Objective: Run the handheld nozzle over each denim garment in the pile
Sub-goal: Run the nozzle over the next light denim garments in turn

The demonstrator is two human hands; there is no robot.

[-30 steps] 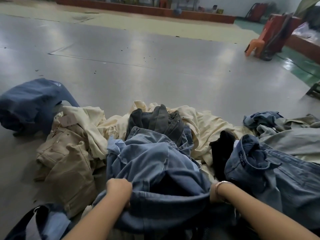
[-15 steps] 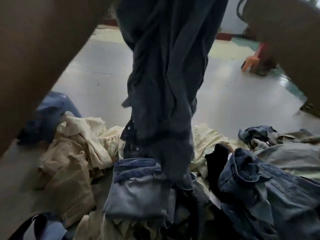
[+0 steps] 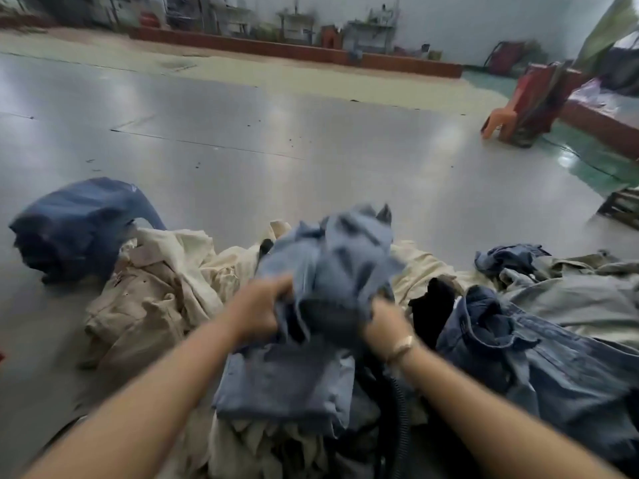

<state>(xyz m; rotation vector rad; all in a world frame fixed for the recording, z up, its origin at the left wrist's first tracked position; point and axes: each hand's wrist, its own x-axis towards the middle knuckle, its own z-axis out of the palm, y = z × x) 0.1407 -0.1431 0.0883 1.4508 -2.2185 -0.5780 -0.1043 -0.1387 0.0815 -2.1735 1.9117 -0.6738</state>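
Denim garment [image 3: 332, 271], bunched and blurred, sat at frame centre above the pile [image 3: 166, 305] on the grey floor [image 3: 311, 133]. Left hand [image 3: 262, 309] gripped its left side; right hand [image 3: 383, 323] clutched its right edge. Black hose [image 3: 401, 409] lay below.

Two bare forearms, no sleeves visible. Left hand [image 3: 257, 311]: no ring or band discernible. Right hand [image 3: 383, 323]: a narrow gold-toned bracelet [image 3: 401, 347] encircles the wrist, just behind the knuckles and fingers; detail blurred.
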